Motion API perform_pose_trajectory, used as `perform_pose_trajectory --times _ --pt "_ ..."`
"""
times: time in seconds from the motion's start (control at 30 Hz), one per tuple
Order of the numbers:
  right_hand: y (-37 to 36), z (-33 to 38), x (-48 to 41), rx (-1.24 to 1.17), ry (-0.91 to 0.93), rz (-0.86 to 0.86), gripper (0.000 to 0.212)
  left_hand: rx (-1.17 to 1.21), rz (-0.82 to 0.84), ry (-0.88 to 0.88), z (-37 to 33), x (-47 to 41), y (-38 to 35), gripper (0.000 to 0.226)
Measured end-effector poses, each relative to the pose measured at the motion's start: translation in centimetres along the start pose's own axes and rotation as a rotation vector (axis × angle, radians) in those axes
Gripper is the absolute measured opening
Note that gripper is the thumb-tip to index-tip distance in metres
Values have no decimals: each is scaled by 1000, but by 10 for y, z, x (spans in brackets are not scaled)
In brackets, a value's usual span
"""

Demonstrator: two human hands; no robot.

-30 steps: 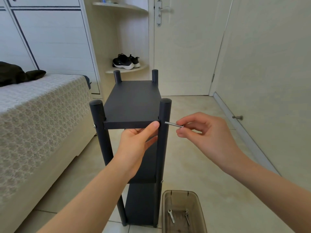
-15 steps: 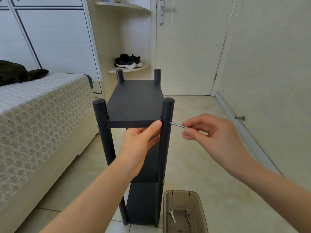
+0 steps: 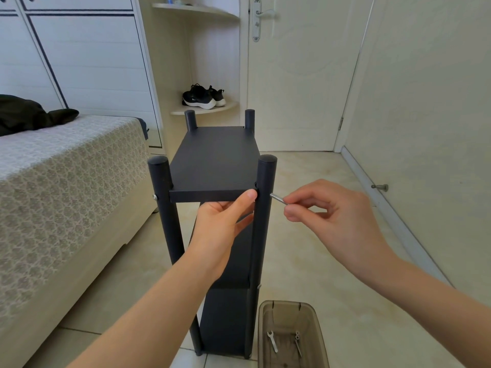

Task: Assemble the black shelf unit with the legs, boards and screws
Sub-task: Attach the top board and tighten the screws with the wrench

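The black shelf unit stands upright on the tiled floor with its top board [image 3: 215, 160] set between four round legs. My left hand [image 3: 225, 224] grips the board's front edge from below, thumb pressed on the edge beside the near right leg [image 3: 261, 235]. My right hand [image 3: 326, 213] pinches a silver screw [image 3: 276, 198] whose tip meets the outer side of that leg at board height. A screw head [image 3: 155, 197] shows on the near left leg [image 3: 166, 208]. Lower boards are partly hidden behind my left arm.
A brown translucent bin [image 3: 292, 335] with a small wrench [image 3: 272, 340] and a screw [image 3: 297, 341] sits on the floor right of the unit's base. A bed [image 3: 66, 176] lies close on the left. A door and wall with a doorstop [image 3: 380, 187] are to the right.
The view has shifted slightly. My right hand stays at the near right leg with the screw, whose tip still sits at the leg's side. My left hand keeps holding the board edge.
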State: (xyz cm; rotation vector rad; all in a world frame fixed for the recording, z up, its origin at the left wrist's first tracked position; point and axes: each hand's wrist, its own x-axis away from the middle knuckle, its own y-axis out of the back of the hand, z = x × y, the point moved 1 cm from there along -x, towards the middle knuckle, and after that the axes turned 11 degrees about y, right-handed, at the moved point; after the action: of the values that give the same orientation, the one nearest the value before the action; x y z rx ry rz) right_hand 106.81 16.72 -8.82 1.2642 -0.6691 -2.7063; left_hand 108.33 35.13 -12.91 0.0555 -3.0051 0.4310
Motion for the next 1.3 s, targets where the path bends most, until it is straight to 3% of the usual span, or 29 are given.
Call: perform_pose_trajectory --times 0.4,1.3 --pt "-8 4 -7 99 -10 -12 12 -3 12 -30 1 -4 0 46" --pt "-16 8 -12 115 -87 -48 12 20 16 -28 2 -2 -1 44"
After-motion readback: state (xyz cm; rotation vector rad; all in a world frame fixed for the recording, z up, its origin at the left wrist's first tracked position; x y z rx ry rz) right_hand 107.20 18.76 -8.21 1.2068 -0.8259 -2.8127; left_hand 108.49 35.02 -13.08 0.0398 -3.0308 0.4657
